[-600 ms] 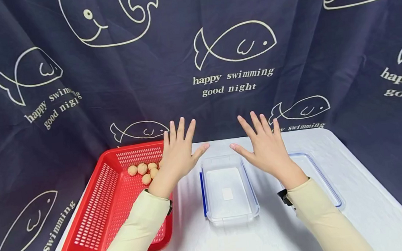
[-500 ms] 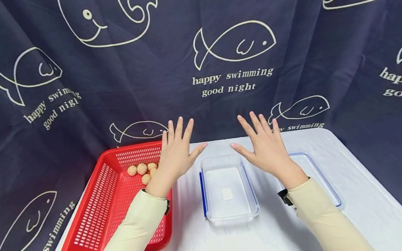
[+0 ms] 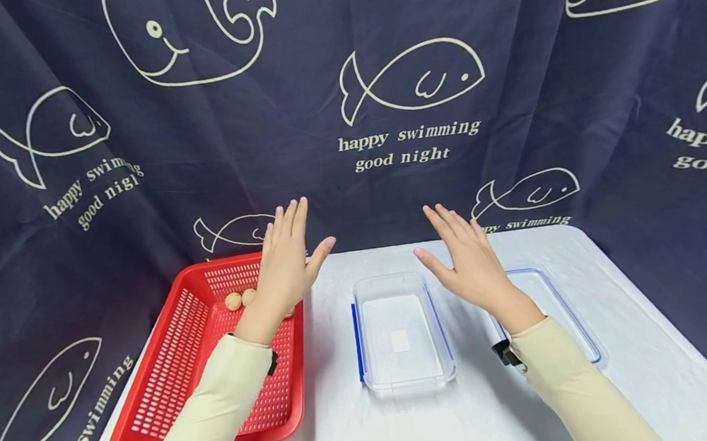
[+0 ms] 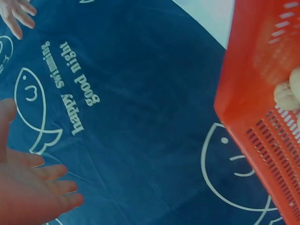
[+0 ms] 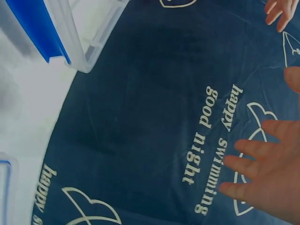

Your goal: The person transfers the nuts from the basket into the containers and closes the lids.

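Observation:
My left hand (image 3: 284, 270) is held in the air above the far right part of a red perforated basket (image 3: 117, 421), its fingers straight and holding nothing. Several walnuts (image 3: 233, 301) lie at the far end of that basket, partly hidden behind the hand; the left wrist view shows a few walnuts (image 4: 286, 96) too. My right hand (image 3: 473, 266) hovers with straight fingers between a clear plastic container (image 3: 401, 386) and its blue-edged lid (image 3: 585, 340), touching neither. In the right wrist view the fingers (image 5: 255, 150) of the right hand are stretched out against the curtain.
The container stands uncovered in the middle of the white table (image 3: 362, 440), with a blue clip (image 3: 358, 341) hanging on its left side. The lid lies flat to the right. A dark blue curtain (image 3: 308, 147) with fish drawings hangs behind the table.
The left hand has moved left and turned, covering more of the walnuts. Fingers of both hands have drawn closer together. Basket, container and lid stay where they were.

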Demonstrator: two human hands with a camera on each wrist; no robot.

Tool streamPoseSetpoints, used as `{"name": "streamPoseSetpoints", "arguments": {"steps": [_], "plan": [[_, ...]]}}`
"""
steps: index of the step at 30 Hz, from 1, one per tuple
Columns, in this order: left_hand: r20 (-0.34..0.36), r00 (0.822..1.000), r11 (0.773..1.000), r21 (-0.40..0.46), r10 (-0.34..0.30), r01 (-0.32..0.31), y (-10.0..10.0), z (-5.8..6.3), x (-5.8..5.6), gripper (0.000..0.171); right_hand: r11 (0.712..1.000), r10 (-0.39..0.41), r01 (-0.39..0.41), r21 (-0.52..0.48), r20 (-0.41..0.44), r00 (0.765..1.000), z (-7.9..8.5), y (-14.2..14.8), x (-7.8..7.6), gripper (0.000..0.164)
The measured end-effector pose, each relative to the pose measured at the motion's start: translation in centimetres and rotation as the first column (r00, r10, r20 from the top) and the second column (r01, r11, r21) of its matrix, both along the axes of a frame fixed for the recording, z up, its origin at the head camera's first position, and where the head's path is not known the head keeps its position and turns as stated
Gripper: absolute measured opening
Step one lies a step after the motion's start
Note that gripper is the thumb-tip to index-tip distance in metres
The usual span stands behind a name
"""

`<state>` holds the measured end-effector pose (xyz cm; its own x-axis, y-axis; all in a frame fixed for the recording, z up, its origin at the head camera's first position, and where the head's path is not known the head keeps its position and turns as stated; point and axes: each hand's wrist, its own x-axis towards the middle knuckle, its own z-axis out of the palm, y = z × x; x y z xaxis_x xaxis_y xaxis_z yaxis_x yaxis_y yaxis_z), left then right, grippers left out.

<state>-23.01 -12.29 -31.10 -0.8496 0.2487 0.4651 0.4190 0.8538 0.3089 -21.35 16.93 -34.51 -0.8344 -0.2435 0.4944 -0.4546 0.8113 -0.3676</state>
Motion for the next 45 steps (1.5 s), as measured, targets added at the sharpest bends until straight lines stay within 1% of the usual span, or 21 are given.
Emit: {"name": "streamPoseSetpoints", "arguments": {"steps": [5,10,14,19,23,26,29,33,35,37,40,43,45], "plan": [[-0.032,0.999,0.996,0.087,-0.009,0.012,-1.2,0.0,-0.2,0.073,0.992,0.040,-0.035,-0.119,0.041,0.998,-0.7,0.4,-0.1,0.064],[-0.039,0.999,0.980,0.197,0.003,0.005,-2.5,-0.2,-0.6,0.067,0.969,0.087,-0.067,-0.236,0.074,0.993,-1.5,0.9,-0.1,0.060],[-0.038,0.999,0.958,0.288,0.016,-0.005,-3.7,-0.6,-1.1,0.063,0.951,0.111,-0.079,-0.297,0.092,0.990,-2.7,1.2,-0.2,0.057],[-0.025,0.999,0.921,0.391,0.020,-0.009,-5.0,-0.9,-1.3,0.062,0.928,0.135,-0.070,-0.366,0.156,0.978,-4.2,1.4,-0.1,0.055],[-0.017,0.999,0.888,0.459,0.041,-0.029,-6.1,-1.2,-1.7,0.060,0.898,0.170,-0.058,-0.437,0.223,0.960,-5.3,1.4,0.0,0.054],[-0.012,0.998,0.865,0.498,0.066,-0.051,-6.7,-1.5,-2.0,0.058,0.869,0.204,-0.054,-0.491,0.257,0.945,-6.0,1.3,0.1,0.053],[0.012,0.996,0.845,0.528,0.092,-0.085,-7.4,-1.7,-2.3,0.056,0.833,0.246,-0.054,-0.551,0.281,0.928,-6.7,1.2,0.2,0.052],[0.055,0.993,0.814,0.569,0.107,-0.120,-8.1,-2.1,-2.6,0.056,0.789,0.300,-0.049,-0.612,0.315,0.900,-7.8,0.9,0.3,0.051],[0.072,0.992,0.795,0.593,0.107,-0.129,-8.4,-2.4,-2.7,0.056,0.782,0.309,-0.035,-0.623,0.339,0.889,-8.3,0.7,0.4,0.052],[0.080,0.990,0.780,0.611,0.112,-0.138,-8.7,-2.6,-2.8,0.055,0.782,0.310,-0.020,-0.623,0.361,0.880,-8.8,0.7,0.5,0.052],[0.085,0.989,0.767,0.624,0.122,-0.149,-9.1,-2.9,-2.9,0.054,0.787,0.304,0.003,-0.617,0.391,0.869,-9.6,0.7,0.6,0.052],[0.096,0.987,0.759,0.631,0.132,-0.163,-9.5,-3.2,-3.2,0.054,0.784,0.314,0.013,-0.621,0.415,0.854,-10.3,0.8,0.8,0.051],[0.113,0.985,0.745,0.644,0.133,-0.174,-9.8,-3.4,-3.4,0.053,0.785,0.323,0.017,-0.619,0.433,0.842,-10.7,0.9,1.0,0.051]]}}
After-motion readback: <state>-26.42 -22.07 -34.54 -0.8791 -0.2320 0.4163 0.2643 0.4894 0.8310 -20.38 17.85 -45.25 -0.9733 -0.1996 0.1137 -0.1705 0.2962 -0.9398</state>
